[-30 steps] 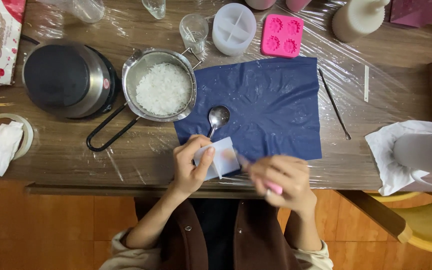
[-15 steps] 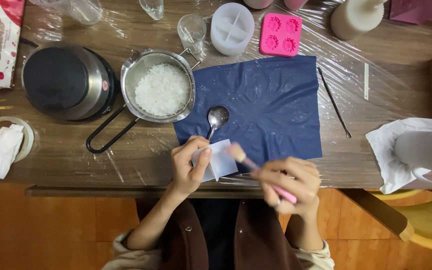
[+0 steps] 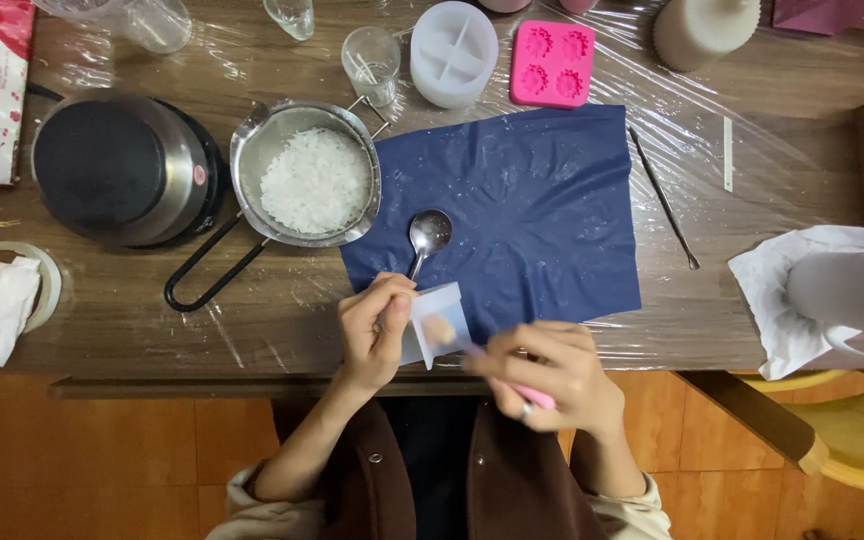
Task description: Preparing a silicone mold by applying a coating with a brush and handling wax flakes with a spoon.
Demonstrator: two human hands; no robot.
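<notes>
Small translucent white container (image 3: 439,325) held over the near edge of the worktop (image 3: 772,170), tipped toward the person, something pale orange inside. Left hand (image 3: 374,330) grips its left side, fingers closed round it. Right hand (image 3: 550,372) pinches a pink tool (image 3: 534,396), blurred, its tip at the container's mouth. Just beyond the container: metal spoon (image 3: 426,236) lying on a dark blue sheet (image 3: 542,210). Left of the sheet, a steel pan (image 3: 304,175) full of white flakes, its loop handle pointing toward the near edge. Further left, a round black hotplate (image 3: 117,170). Far edge: white round mould (image 3: 453,52), pink mould (image 3: 552,62), clear glass (image 3: 371,62). Thin metal rod (image 3: 663,197) right of the sheet.
</notes>
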